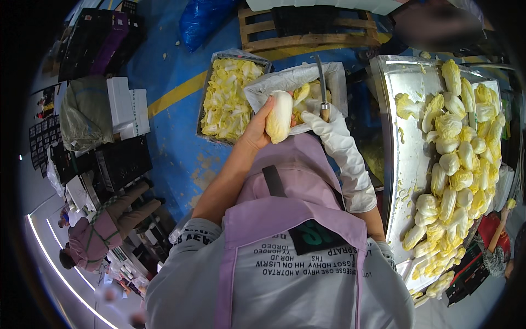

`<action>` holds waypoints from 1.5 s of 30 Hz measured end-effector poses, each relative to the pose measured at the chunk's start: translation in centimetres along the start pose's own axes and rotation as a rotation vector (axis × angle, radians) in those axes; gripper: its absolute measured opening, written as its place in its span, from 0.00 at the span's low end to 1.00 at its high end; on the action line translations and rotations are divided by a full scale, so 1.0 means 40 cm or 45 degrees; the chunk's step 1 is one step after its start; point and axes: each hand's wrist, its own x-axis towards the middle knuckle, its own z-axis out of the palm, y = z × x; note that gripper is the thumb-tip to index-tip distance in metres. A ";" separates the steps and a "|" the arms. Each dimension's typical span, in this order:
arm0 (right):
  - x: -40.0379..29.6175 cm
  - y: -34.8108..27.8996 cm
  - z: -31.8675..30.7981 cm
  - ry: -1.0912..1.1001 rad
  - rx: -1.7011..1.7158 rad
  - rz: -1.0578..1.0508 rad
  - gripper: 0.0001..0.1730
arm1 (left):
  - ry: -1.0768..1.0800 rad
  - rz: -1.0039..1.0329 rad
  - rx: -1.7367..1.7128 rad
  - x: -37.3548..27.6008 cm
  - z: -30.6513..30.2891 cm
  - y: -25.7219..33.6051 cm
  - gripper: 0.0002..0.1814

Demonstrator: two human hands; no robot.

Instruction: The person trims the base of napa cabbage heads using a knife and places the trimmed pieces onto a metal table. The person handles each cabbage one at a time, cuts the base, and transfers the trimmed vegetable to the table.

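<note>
My bare left hand (259, 125) grips a trimmed head of napa cabbage (280, 117), its white base pointing away from me and its yellow leaf end towards me. A white glove with a long sleeve covers my right hand (328, 125). That hand holds a knife (321, 82) by its wooden handle, the blade pointing up and away from me. Both hands are over the near side of a crate lined with white plastic (267, 84), where yellow cabbage leaves (315, 91) lie. Left of it stands a second lined crate, full of cut yellow-white leaves (230, 98).
On my right, a metal table (411, 164) bears many napa cabbages (450, 162) and loose leaves. A wooden pallet (308, 41) and a blue plastic bag (205, 24) lie ahead. Black crates (123, 162) and white boxes (123, 109) stand left. Other people (88, 238) are nearby.
</note>
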 end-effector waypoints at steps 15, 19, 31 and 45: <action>0.001 0.060 0.048 -0.001 -0.446 -0.216 0.18 | 0.225 0.384 0.542 0.017 0.053 -0.046 0.20; 0.005 0.059 0.044 0.023 -0.515 -0.211 0.18 | 0.228 0.492 0.735 0.016 0.050 -0.052 0.23; 0.007 0.027 0.006 -0.177 -0.462 -0.073 0.19 | 0.318 0.337 0.802 0.009 0.029 -0.062 0.21; 0.038 0.068 -0.083 0.073 -0.452 -0.148 0.17 | 0.091 -0.094 -0.047 -0.019 0.023 0.003 0.26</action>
